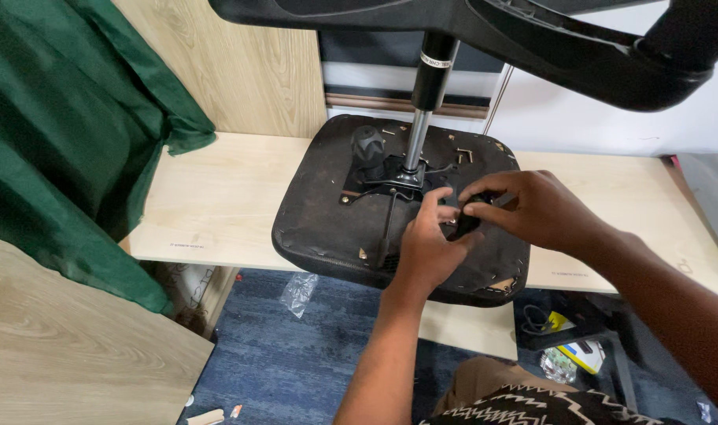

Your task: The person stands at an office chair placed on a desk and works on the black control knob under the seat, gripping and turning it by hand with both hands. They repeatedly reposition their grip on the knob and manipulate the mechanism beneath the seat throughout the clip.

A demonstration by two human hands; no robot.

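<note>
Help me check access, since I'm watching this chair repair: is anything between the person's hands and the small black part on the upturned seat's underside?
Nothing visible blocks them. The right hand already grips the small black part, and the left hand touches it from below. The gas cylinder stands farther back, clear of both hands, on the seat underside.

Lay upside down on a pale wooden bench [217, 205]: a black chair seat [327, 212], overhanging the front edge. Draped over the left end: a green cloth [68, 134].
</note>
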